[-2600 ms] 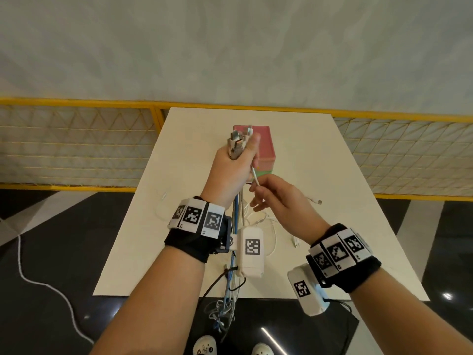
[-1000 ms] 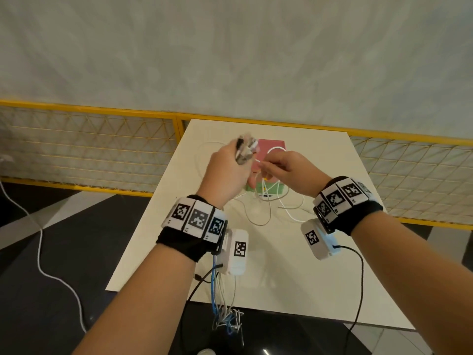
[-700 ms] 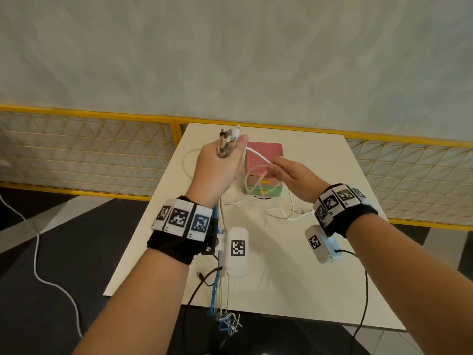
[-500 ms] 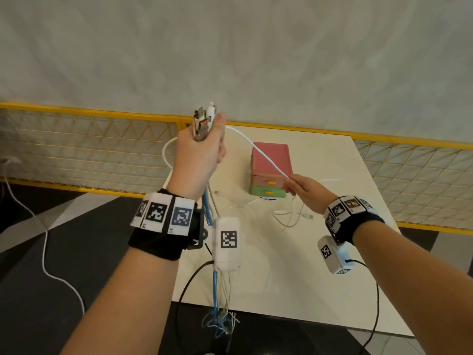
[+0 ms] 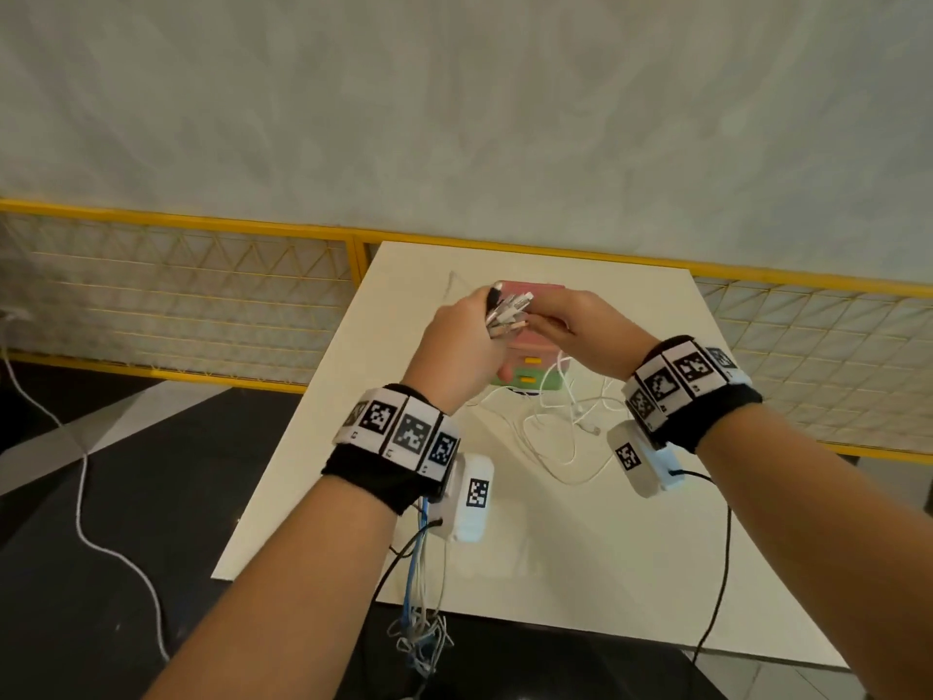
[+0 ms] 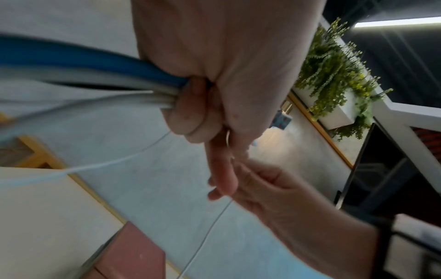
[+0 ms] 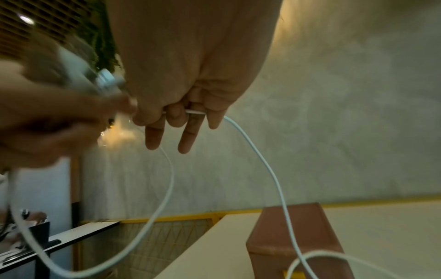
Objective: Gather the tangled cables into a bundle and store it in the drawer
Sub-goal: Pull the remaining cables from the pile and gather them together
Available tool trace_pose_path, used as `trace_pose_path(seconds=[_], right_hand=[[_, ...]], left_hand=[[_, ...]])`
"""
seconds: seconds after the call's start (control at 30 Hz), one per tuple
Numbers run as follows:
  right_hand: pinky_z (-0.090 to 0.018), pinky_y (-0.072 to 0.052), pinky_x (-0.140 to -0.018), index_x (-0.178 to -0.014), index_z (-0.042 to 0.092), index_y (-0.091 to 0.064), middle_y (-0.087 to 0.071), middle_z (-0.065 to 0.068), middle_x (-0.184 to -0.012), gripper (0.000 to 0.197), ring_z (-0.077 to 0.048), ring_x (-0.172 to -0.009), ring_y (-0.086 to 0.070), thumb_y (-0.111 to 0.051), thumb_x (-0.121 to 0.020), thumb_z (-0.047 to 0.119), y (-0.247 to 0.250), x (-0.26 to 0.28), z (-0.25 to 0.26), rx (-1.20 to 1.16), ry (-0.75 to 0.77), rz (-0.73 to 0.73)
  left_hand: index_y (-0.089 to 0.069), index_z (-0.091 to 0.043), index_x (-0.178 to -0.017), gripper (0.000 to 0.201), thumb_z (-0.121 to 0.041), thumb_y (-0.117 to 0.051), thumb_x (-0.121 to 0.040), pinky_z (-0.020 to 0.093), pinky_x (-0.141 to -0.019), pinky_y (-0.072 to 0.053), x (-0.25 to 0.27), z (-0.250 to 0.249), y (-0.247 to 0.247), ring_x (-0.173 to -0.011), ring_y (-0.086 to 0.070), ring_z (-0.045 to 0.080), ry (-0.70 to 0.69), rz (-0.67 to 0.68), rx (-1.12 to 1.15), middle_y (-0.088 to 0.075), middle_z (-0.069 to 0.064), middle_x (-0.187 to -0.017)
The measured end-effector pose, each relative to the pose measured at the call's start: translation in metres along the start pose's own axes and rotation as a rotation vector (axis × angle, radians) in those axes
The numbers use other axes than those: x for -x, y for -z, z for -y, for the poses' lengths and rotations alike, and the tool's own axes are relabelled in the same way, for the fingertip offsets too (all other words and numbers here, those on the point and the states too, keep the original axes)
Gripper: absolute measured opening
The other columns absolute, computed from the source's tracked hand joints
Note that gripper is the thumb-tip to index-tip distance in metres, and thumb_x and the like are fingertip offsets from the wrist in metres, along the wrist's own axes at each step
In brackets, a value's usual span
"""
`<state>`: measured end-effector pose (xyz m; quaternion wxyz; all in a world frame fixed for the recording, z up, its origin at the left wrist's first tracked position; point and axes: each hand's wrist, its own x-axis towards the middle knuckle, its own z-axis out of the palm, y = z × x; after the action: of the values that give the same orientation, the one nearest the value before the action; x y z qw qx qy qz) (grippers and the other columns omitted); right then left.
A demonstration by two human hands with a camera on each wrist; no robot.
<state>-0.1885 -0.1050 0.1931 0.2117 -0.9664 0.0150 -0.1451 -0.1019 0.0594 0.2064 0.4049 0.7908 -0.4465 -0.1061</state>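
Head view: hands (image 5: 580, 333) together again.

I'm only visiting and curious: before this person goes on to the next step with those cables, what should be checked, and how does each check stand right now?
1. Left hand grips the bundle of blue, grey and white cables: ok.
2. Right hand pinches the thin white cable: ok.
3. All cables gathered: not ok; white loops lie on the cream table.
4. Pink-and-green drawer box open: not ok, the drawers look shut.
5. Hanging ends untangled: cannot tell.
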Motion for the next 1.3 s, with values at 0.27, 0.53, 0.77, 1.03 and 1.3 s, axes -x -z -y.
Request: trace_pose_path(seconds=[0.27,0.53,0.77,1.03,1.3], right_hand=[[-0.001,-0.031,-0.07,-0.092,0.004,-0.059,-0.047,0.012,-0.081,0.029,0.015,-0.078,-0.045,-0.037,-0.102,0.019,0.013,0.005,0.001,-0.022,-0.04,-0.022],[-0.012,-0.035,-0.068,-0.093,0.012,-0.06,-0.049,0.007,-0.077,0.03,-0.006,-0.073,-0.047,-0.034,-0.103,0.024,0.01,0.001,-0.012,-0.047,-0.13,-0.044],[-0.044,-0.05,-0.083,-0.102,0.018,-0.056,-0.064,-0.008,-0.088,0.023,-0.023,-0.086,-0.06,-0.033,-0.102,0.02,0.02,0.02,-0.01,-0.064,-0.278,-0.074],[-0.029,-0.055,-0.054,-0.094,0.021,-0.055,-0.074,0.01,-0.079,0.006,-0.016,-0.067,-0.065,-0.053,-0.095,0.026,0.046,0.064,0.078,-0.158,-0.276,0.22],[-0.024,-0.05,-0.07,-0.095,0.021,-0.065,-0.069,0.012,-0.086,0.018,-0.004,-0.084,-0.063,-0.052,-0.094,0.033,0.04,0.097,0.104,-0.117,-0.214,0.16]], left_hand=[[-0.059,-0.011,-0.074,0.036,-0.041,-0.059,-0.094,0.022,-0.05,-0.042,0.008,-0.002,0.013,-0.041,-0.046,0.006,-0.028,-0.244,0.229,-0.052,-0.001,-0.052],[-0.056,-0.015,-0.068,0.035,-0.037,-0.06,-0.095,0.019,-0.052,-0.042,0.02,-0.008,0.032,-0.041,-0.047,0.011,-0.017,-0.367,0.408,-0.049,-0.003,-0.045],[-0.061,-0.011,-0.086,0.023,-0.03,-0.058,-0.098,0.011,-0.048,-0.037,0.025,-0.002,0.043,-0.037,-0.044,0.003,0.036,-0.424,0.488,-0.052,-0.007,-0.052],[-0.067,-0.022,-0.093,0.007,-0.026,-0.062,-0.096,0.02,-0.046,-0.034,0.04,0.0,0.045,-0.036,-0.042,0.007,0.105,-0.445,0.64,-0.054,-0.003,-0.046],[-0.056,-0.013,-0.057,0.053,-0.038,-0.045,-0.102,0.02,-0.042,-0.034,0.056,-0.024,0.038,-0.038,-0.042,0.013,-0.023,-0.053,0.673,-0.054,0.003,-0.045]])
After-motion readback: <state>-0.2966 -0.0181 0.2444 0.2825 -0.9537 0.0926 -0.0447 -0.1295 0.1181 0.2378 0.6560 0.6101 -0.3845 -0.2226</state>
